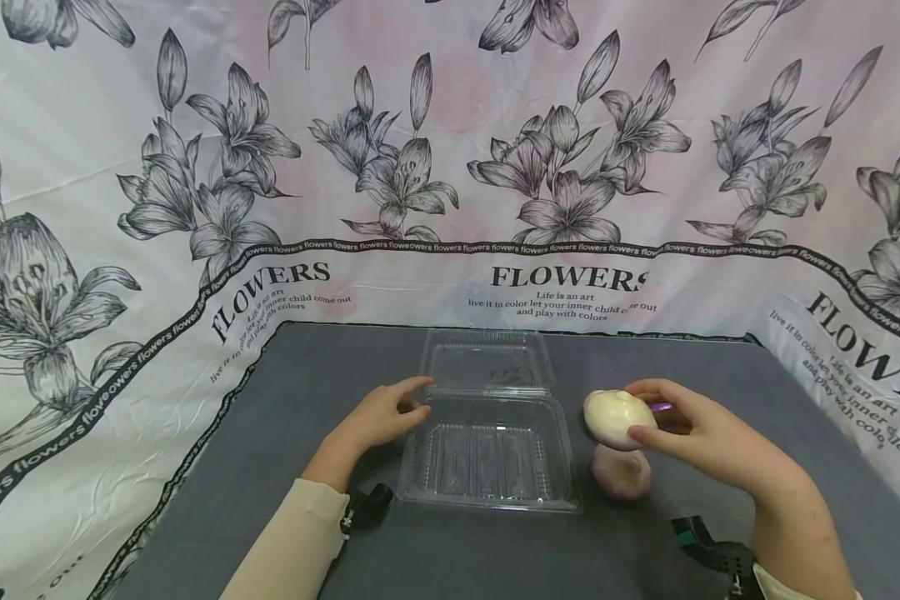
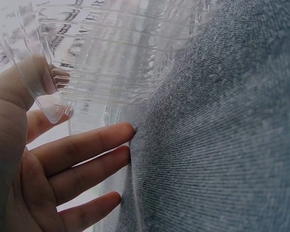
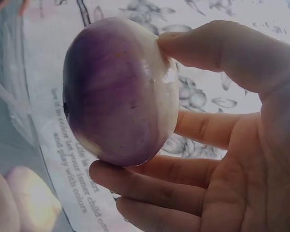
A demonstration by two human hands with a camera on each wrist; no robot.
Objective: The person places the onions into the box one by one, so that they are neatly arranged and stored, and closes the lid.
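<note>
My right hand (image 1: 678, 421) holds an onion (image 1: 617, 417) just above the table, thumb on one side and fingers on the other. In the right wrist view this onion (image 3: 118, 92) has a glossy purple side fading to cream. Below it on the table sits a second, purplish onion (image 1: 621, 473). A clear plastic clamshell box (image 1: 487, 502) lies with its lid (image 1: 487, 358) folded back, away from me. At the box's left edge is my left hand (image 1: 382, 412), fingers loosely extended near the hinge; whether it touches the rim is unclear.
Grey cloth covers the table (image 1: 487, 554). White fabric with flower prints and lettering (image 1: 562, 287) rises behind and at both sides. A small purple bit (image 1: 661, 407) shows behind the right fingers. Both wrists wear black camera mounts (image 1: 712, 550).
</note>
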